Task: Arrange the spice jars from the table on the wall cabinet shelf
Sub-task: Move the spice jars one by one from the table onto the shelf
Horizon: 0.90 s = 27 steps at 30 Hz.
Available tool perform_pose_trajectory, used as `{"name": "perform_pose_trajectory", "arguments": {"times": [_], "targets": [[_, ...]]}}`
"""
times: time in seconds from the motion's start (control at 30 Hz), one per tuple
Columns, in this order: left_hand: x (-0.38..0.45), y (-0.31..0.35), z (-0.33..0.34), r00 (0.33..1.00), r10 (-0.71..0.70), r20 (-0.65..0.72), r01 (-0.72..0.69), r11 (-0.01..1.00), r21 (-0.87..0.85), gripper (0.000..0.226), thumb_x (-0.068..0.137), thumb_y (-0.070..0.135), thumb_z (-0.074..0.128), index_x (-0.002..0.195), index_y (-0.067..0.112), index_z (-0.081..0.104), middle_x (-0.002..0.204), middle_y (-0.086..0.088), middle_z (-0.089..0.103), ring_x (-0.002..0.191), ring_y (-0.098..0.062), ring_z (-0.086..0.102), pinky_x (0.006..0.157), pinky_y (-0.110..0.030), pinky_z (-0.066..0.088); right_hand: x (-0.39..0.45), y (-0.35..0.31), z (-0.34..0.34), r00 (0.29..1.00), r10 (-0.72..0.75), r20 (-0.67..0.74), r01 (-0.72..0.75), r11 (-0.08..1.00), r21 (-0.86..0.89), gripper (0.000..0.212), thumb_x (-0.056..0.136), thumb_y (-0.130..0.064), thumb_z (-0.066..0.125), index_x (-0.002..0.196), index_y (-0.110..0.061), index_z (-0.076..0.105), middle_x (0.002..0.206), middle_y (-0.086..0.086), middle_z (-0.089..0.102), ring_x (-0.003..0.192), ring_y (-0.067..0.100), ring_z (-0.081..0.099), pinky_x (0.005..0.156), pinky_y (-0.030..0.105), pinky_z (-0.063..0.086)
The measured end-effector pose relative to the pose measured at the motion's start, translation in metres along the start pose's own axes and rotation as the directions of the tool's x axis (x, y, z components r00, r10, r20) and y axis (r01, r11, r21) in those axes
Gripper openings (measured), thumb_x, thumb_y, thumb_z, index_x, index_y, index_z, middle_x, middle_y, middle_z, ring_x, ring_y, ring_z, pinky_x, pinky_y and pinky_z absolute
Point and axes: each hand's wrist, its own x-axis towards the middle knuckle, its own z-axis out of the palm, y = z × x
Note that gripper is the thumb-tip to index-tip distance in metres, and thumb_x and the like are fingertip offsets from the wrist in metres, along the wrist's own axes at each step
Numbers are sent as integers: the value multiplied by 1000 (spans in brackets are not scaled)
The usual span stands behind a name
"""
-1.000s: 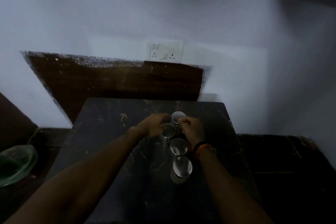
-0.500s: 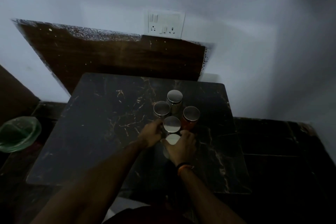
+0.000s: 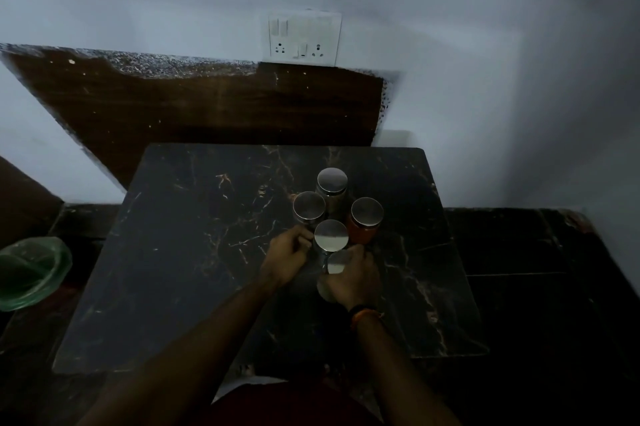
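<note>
Five lidded jars [image 3: 330,235] cluster on the table [image 3: 194,252]. Right hand [image 3: 351,278] fingers wrap the nearest; left hand [image 3: 285,257] curls beside another, grip unclear. Probably glass, smooth, breakable: hold the body.

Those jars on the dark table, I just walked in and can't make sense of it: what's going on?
A person is gathering spice jars. The right hand grips the nearest jar; the left hand holds the middle jar. Three more jars, one with orange contents, stand behind on the marble table. No cabinet shelf is in view.
</note>
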Motion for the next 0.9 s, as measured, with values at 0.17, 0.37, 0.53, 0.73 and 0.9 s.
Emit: {"name": "perform_pose_trajectory", "arguments": {"times": [0.17,0.37,0.53,0.73,0.9], "targets": [[-2,7,-6,996,-87,30,92,970,-225,27,95,-1,56,93,23,67,80,3,70,75,-6,67,68,-17,55,8,-5,-55,982,-167,86,154,978,137,61,63,-35,92,110,-34,53,111,-12,53,108,14,56,80,22,43],[-10,35,-9,965,-221,138,261,789,-556,27,103,22,50,103,0,66,84,-7,70,77,-21,67,66,-28,55,3,-32,-120,920,-360,152,289,888,357,76,69,-16,89,136,-23,53,131,-4,56,124,21,54,98,41,54],[-14,60,-19,839,-160,520,534,426,-730,48,102,47,44,130,13,63,126,-21,67,117,-39,64,102,-57,49,-3,-43,-152,823,-559,103,385,681,623,77,69,-6,85,136,-31,56,135,-4,56,123,23,58,91,41,60],[-22,76,-27,837,100,538,528,107,-842,51,95,42,57,133,9,63,141,-31,52,124,-51,55,98,-61,48,-2,-57,-143,809,-586,-40,289,337,896,70,77,2,65,143,-17,51,141,8,58,128,29,58,98,42,55],[-24,91,-34,943,181,281,233,246,-941,50,93,17,63,142,13,52,143,-20,53,131,-44,52,103,-65,44,-1,-88,-130,883,-462,-84,161,130,978,61,94,-10,57,152,-8,37,137,17,57,111,25,69,84,35,60]]}}
